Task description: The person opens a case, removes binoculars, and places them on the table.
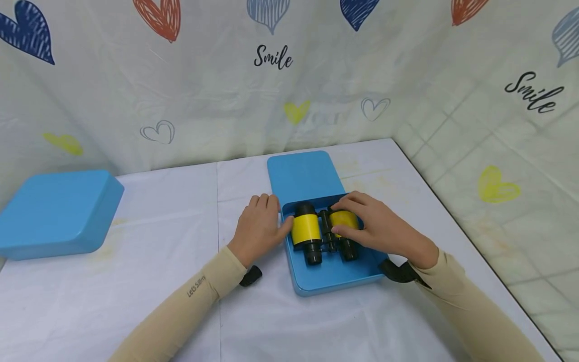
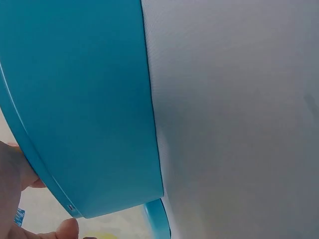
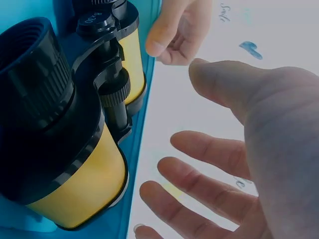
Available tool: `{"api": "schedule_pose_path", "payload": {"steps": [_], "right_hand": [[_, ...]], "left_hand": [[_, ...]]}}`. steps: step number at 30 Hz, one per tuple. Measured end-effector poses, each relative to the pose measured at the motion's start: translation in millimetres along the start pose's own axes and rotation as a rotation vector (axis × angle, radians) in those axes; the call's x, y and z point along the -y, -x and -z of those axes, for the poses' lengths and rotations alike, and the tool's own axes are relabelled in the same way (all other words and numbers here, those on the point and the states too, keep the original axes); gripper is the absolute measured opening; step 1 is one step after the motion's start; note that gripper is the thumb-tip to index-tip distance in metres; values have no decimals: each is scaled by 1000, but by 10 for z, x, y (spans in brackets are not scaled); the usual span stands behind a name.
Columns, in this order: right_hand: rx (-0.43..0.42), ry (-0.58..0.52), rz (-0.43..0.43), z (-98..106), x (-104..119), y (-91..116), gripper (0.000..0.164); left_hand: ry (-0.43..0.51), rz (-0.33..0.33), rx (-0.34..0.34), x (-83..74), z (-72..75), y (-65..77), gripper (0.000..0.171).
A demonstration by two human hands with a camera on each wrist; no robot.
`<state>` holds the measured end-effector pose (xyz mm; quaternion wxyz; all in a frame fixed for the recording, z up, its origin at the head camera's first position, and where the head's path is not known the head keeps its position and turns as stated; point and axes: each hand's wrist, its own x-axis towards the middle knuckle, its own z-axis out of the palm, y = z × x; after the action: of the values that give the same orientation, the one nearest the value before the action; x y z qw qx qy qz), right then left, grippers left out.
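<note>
A pair of yellow and black binoculars (image 1: 306,230) lies in an opened blue case (image 1: 312,284), eyepieces toward the near side. My right hand (image 1: 377,223) is over the right barrel in the head view, thumb and fingers spread to either side of it. The right wrist view shows those fingers (image 3: 199,191) parted and apart from the binoculars (image 3: 87,184). At the case's left rim is my left hand (image 1: 260,226), its thumb reaching over the rim toward the left barrel. In the left wrist view, one fingertip (image 2: 67,228) shows just beyond the case's corner.
The flat blue lid (image 1: 305,176) lies behind the case, near the table's back edge. Another blue case (image 1: 59,211), closed, rests at the far left. A white cloth (image 1: 149,281) covers the table, and a printed curtain (image 1: 217,100) hangs behind it.
</note>
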<state>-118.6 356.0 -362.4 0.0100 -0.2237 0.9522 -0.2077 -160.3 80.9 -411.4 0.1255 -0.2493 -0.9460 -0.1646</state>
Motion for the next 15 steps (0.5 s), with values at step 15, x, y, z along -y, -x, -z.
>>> {"api": "schedule_pose_path", "payload": {"steps": [15], "right_hand": [[7,155,21,56,-99,219,52]], "left_hand": [[-106,-63,-10,-91,4,65,55]]}}
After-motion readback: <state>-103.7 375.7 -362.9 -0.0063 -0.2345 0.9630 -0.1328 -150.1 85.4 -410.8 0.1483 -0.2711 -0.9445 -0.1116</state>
